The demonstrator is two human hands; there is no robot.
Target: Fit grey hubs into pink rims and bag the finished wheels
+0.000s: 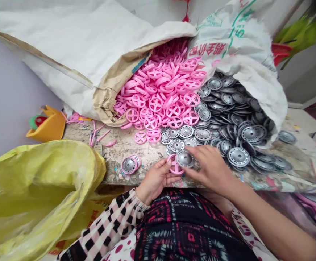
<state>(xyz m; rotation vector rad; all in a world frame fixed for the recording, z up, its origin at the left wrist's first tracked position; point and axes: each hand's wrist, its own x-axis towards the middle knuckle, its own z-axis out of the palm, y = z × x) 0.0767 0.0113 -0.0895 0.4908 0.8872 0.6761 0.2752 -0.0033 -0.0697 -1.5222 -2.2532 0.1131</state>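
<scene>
The left hand point(155, 179) and right hand point(209, 168) are meeting over the near edge of the table point(125, 148); the left is holding a spoked wheel point(174, 167), and the right is holding a domed cap point(185, 158) against it from the right. Just left of the left hand, two capped wheels point(130, 165) are lying on the table; beyond both hands a heap of wheels point(160, 94) is spilling from the left sack point(65, 47); beyond and right of the right hand a heap of caps point(234, 119) is lying in the right sack point(245, 47), touching the wheel heap; a loose bag point(38, 188) is slumping left of the left hand, off the table's near edge.
</scene>
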